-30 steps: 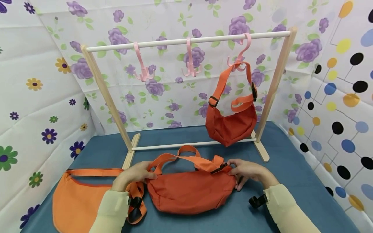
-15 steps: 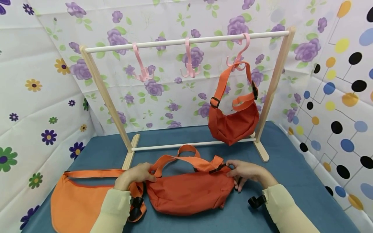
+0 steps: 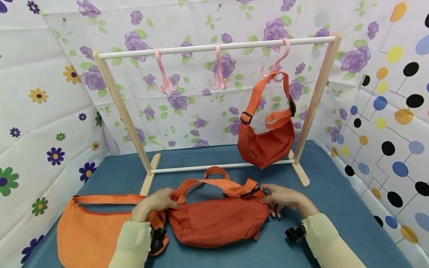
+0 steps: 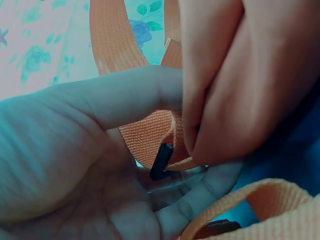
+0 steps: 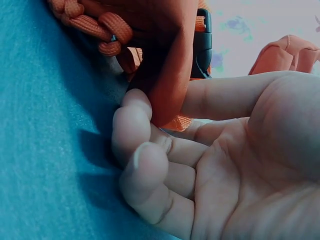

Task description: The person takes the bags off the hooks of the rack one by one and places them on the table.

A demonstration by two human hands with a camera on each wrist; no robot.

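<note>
A dark red-orange waist bag (image 3: 218,222) with an orange strap (image 3: 214,183) lies in the middle of the blue cloth. My left hand (image 3: 157,204) pinches its left upper corner, thumb in front and fingers behind, as the left wrist view shows. At the opposite corner, my right hand (image 3: 282,199) grips the fabric between thumb and fingers, beside a black buckle (image 5: 202,47). A knotted cord pull (image 5: 114,31) dangles from the bag in the right wrist view. Left of these, a lighter orange bag (image 3: 90,234) lies flat, partly covered by my left forearm.
Behind the bag stands a wooden rack with a white top rail (image 3: 194,49). Three pink hooks hang from it, the left hook (image 3: 165,80) and middle hook (image 3: 219,76) bare. A red-orange bag (image 3: 266,145) hangs from the right one. Patterned cloth walls surround the table.
Both hands keep their grip on the bag's corners. The bag's right end has shifted very slightly left, and its cord pull now shows at the lower right. The hanging bag sways a little.
</note>
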